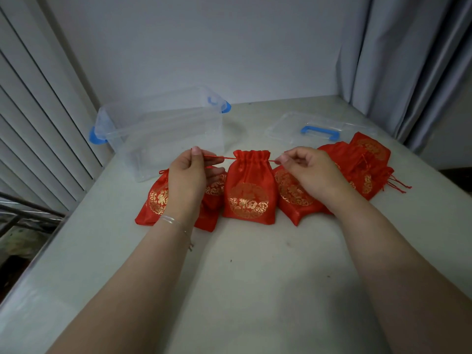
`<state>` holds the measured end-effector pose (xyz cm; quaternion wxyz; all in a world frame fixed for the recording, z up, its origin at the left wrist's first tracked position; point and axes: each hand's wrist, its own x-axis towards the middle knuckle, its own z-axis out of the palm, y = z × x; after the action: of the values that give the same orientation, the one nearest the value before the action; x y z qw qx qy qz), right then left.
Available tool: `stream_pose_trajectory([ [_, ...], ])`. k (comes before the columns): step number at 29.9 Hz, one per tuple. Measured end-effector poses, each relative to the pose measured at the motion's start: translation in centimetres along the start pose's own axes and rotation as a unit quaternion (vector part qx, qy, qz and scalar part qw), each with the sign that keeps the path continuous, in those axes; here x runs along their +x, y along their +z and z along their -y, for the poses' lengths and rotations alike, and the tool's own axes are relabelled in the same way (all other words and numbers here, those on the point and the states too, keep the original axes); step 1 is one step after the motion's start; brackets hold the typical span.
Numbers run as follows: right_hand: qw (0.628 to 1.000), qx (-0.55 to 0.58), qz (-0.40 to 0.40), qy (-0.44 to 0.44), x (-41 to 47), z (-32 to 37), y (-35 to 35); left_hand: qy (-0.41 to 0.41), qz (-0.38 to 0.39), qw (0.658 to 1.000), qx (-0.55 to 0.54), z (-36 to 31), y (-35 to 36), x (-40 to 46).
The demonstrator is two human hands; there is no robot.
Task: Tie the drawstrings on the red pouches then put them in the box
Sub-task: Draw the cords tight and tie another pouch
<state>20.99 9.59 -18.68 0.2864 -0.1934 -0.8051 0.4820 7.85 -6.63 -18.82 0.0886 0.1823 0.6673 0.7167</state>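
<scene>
A red pouch (249, 192) with gold print stands in the middle of the table, its mouth gathered tight. My left hand (190, 175) pinches the left drawstring (217, 157) and my right hand (304, 172) pinches the right one, both cords pulled taut sideways. More red pouches lie flat under my left hand (153, 203) and under my right hand (293, 198). A heap of several pouches (367, 162) sits further right. The clear plastic box (163, 131) with blue latches stands open behind my left hand, with nothing inside.
The box's clear lid (319, 130) with a blue handle lies at the back right. A slatted panel (38, 123) borders the table on the left, a curtain (408, 60) on the right. The table edge (38, 256) runs along the left.
</scene>
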Motion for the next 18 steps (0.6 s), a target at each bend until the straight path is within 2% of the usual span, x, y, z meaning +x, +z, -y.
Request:
stream_pose_trajectory([
  [4,0.998,-0.025,-0.037,0.043,0.3,-0.5,-0.6,0.015,-0.025,1.000,-0.010,-0.3,-0.3,0.3],
  [7,0.992,0.042,-0.048,0.108,0.4,-0.8,-0.7,-0.002,0.004,0.996,-0.088,-0.3,-0.4,0.4],
  [10,0.967,0.193,-0.077,0.145,0.3,-0.3,-0.4,-0.041,0.097,0.968,-0.227,-0.8,-0.6,0.4],
  [13,0.918,0.366,-0.098,0.114,0.1,0.4,-0.7,-0.074,0.207,0.929,-0.298,-1.2,-0.7,0.0],
  [16,0.868,0.486,-0.051,0.089,-0.2,1.5,-0.9,-0.083,0.282,0.898,-0.328,-1.8,-1.0,-0.6],
  [18,0.860,0.502,-0.016,0.088,-0.6,2.3,-1.0,-0.093,0.337,0.863,-0.366,-2.3,-1.7,-0.6],
])
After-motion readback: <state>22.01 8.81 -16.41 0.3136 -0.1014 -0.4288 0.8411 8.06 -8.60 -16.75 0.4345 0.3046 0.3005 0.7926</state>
